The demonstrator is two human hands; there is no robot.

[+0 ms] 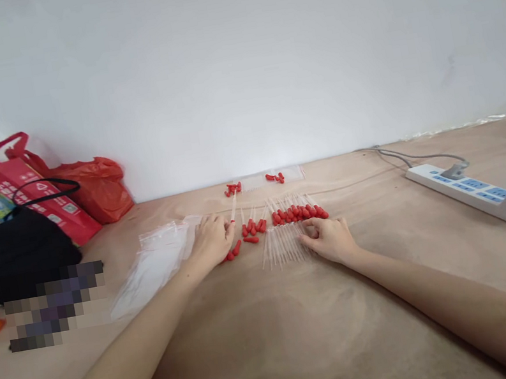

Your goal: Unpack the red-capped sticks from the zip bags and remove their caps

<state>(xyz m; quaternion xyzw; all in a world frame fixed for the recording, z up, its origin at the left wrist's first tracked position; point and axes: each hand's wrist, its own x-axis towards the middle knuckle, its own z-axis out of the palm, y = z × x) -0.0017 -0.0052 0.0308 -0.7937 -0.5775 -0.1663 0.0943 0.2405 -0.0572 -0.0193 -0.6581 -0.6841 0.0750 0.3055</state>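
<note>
My left hand [212, 240] is closed on a dropper [234, 206], a thin clear tube with a red rubber bulb, its tip pointing up and away. Loose red bulbs [233, 252] lie beside that hand. My right hand [333, 237] has its thumb and forefinger curled at the right end of a row of bare clear tubes [284, 245]; what sits between the fingertips is hidden. Just beyond the tubes is a row of droppers with red bulbs [298, 213] towards me. A smaller group of red bulbs [253, 227], some with tubes, lies between the hands.
Clear plastic bags [150, 268] lie left of my left hand. More red bulbs [275, 177] rest on a clear bag by the wall. A white power strip [471, 188] with cables is at right. Red bags [98, 189] and a black bag [16, 255] stand at left.
</note>
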